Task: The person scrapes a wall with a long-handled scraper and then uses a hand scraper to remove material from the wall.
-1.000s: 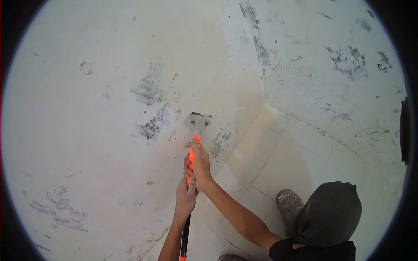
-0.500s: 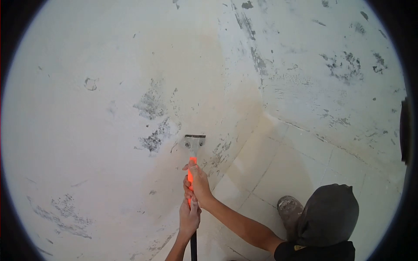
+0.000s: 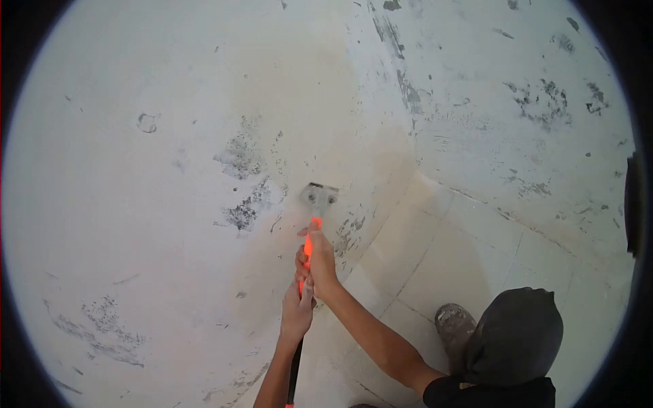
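Note:
Both my hands grip a long-handled scraper point(image 3: 312, 245) with an orange grip, a grey metal head and a black lower shaft. Its blade end lies against the white wall point(image 3: 170, 272), to the right of a dark, patchy scuffed area point(image 3: 241, 211). My right hand point(image 3: 322, 262) is closed around the upper part of the grip, just below the head. Lower down, my left hand point(image 3: 297, 309) wraps the handle close under the right one. The shaft runs down out of view past my left forearm.
A second wall point(image 3: 496, 149) with dark marks meets the first at a corner. Below it lies a tiled floor point(image 3: 456, 258). My dusty shoe point(image 3: 454, 328) and dark-clothed leg point(image 3: 517, 336) are at lower right. A dark object point(image 3: 632, 204) stands at the right edge.
The scraper head has moved up and to the right along the wall, and its handle now tilts. Both hands have moved with it, still gripping.

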Motion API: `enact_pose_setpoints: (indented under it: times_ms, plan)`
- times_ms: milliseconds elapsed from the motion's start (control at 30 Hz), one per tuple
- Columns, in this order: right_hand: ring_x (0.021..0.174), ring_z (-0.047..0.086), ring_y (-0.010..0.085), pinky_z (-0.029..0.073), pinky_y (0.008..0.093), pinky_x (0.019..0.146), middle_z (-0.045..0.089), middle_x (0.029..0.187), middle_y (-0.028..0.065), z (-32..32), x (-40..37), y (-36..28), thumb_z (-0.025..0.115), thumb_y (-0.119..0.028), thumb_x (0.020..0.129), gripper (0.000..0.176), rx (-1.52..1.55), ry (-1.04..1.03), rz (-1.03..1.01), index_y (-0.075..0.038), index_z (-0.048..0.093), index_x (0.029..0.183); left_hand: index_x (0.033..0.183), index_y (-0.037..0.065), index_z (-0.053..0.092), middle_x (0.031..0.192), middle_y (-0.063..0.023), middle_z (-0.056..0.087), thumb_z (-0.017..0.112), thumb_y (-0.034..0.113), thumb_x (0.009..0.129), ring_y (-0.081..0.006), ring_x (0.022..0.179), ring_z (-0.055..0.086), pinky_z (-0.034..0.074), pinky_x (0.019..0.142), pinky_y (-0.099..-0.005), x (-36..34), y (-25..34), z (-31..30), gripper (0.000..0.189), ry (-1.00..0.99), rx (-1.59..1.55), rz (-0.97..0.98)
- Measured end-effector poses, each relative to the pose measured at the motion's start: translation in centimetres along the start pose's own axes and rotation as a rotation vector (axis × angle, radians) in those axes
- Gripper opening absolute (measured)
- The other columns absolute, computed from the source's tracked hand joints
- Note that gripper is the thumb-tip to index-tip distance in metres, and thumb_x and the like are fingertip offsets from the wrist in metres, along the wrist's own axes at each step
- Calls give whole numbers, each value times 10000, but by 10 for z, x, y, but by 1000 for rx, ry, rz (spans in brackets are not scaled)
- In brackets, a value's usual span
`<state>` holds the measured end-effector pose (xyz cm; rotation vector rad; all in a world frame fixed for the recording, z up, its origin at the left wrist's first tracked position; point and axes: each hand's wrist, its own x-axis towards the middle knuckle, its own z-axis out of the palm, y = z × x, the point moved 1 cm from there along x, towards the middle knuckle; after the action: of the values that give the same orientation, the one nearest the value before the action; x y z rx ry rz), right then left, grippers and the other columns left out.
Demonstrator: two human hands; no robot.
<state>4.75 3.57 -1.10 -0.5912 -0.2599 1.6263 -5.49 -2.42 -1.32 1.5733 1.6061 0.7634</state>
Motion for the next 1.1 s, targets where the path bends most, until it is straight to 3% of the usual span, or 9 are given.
enact_pose_setpoints:
  times_ms: [200, 300, 400, 567, 633, 767, 833, 1033, 1100]
  plan:
    - [393, 340, 106, 309, 289, 380, 380, 596, 3, 0, -9, -6, 448, -557, 1001, 446, 4, -33, 73, -115, 471, 1064, 929, 33, 523, 620, 23, 445, 422, 424, 1058, -75, 506, 415, 340, 473, -265, -26, 0, 12, 423, 39, -140, -56]
    - [401, 337, 106, 309, 290, 385, 376, 609, 1, -1, -1, -10, 442, -539, 1008, 424, -9, -31, 76, -120, 467, 1067, 957, -6, 514, 646, -13, 492, 455, 467, 1038, -98, 568, 477, 392, 524, -284, 4, -10, 3, 484, 9, 120, 66]
    - [389, 335, 107, 305, 287, 379, 385, 610, 6, 6, 12, -16, 441, -542, 1008, 428, 126, -6, -3, -118, 470, 1062, 943, -1, 519, 666, -27, 510, 455, 474, 1034, -113, 576, 487, 403, 531, -300, 7, 23, -5, 488, -62, 40, -17]
    - [398, 328, 107, 294, 285, 380, 386, 610, 2, 5, -14, -8, 450, -565, 999, 444, 23, -38, 106, -124, 474, 1040, 891, 30, 522, 644, 7, 487, 411, 426, 1060, -99, 544, 457, 380, 516, -280, -16, 18, 0, 444, -19, 15, -10]
    - [398, 330, 107, 294, 284, 380, 386, 608, 1, 9, 1, -16, 459, -585, 989, 462, 48, -28, 58, -125, 472, 1034, 964, -7, 543, 660, -31, 503, 469, 459, 1032, -124, 569, 482, 410, 540, -310, -2, 8, -1, 476, 17, 88, 67]
    - [387, 341, 110, 305, 284, 377, 387, 598, 3, 16, 23, -31, 481, -627, 965, 513, 158, 42, -64, -117, 465, 1023, 934, -6, 547, 651, -62, 515, 493, 436, 1025, -148, 575, 525, 426, 554, -327, 35, 35, -10, 454, -72, 106, 38]
    - [386, 341, 111, 310, 284, 378, 385, 596, 3, 17, 11, -30, 483, -620, 968, 510, 120, 40, -15, -114, 461, 1024, 906, -3, 536, 650, -61, 516, 471, 414, 1037, -146, 568, 520, 423, 546, -335, 18, 39, -8, 442, -68, 127, 48]
    - [395, 347, 113, 321, 284, 387, 382, 599, 2, 12, 1, -31, 488, -615, 969, 509, 11, -48, 59, -110, 448, 1020, 916, 2, 506, 643, -25, 482, 422, 377, 1061, -122, 545, 463, 387, 506, -323, -9, 29, 2, 411, -28, 64, -94]
    - [393, 345, 113, 320, 283, 387, 383, 601, 2, 13, 4, -28, 495, -622, 964, 517, 26, -24, 56, -110, 446, 1017, 891, 53, 494, 605, 24, 445, 408, 393, 1063, -70, 464, 410, 336, 430, -263, 4, 41, -2, 390, -44, 8, 16]
